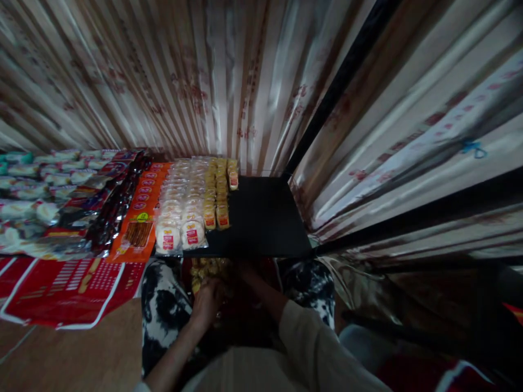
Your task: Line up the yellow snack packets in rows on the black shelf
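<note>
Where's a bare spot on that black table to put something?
The right end of the black table is bare, between the yellow packets and the curtain. A thin strip in front of those packets is bare too. The left is crowded with white packets and orange packets.

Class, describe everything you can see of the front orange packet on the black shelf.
The front orange packet looks like plastic film, with brown sticks showing, printed or real, and a yellow-green badge above them. It lies face up at the black shelf's near edge, seemingly overhanging slightly, before more orange packets. Dark shiny packets lie close on its left, white round packets on its right; contact is unclear. Its back is hidden.
</note>
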Tool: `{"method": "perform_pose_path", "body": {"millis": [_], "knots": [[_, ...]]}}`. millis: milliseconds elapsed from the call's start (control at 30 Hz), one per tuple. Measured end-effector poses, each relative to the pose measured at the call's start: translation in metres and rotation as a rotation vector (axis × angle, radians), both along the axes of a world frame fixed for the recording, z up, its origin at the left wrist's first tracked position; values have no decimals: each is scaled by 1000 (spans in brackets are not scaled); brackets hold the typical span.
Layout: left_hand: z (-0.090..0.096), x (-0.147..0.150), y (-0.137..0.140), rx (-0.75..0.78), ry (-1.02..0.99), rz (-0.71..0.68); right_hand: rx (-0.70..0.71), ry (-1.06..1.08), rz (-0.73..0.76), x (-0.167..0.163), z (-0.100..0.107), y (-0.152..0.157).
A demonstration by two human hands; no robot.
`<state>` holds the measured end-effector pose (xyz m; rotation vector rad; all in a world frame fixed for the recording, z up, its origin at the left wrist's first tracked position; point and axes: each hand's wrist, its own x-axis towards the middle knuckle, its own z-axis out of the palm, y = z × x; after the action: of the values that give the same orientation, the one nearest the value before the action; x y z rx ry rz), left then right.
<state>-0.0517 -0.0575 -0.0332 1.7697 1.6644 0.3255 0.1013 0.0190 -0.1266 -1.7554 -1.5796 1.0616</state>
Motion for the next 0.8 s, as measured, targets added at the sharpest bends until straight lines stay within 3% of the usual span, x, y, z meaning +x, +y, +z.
{"method": "perform_pose_path", "body": {"millis": [100,267,433,567,800], "knots": [[-4,-1,7,49,44,60,-78,-60,18,7,3,-3],[-7,3,12,188,74,-91,-99,-99,23,18,25,-17],[-9,9,7,232,7,-198,-229,188,53,29,57,-37],[0,15,3,214,-129,-143,-349,395,62,38,77,-46],[29,24,11,277,-277,43,-331,697,15,43,121,-44]]}}
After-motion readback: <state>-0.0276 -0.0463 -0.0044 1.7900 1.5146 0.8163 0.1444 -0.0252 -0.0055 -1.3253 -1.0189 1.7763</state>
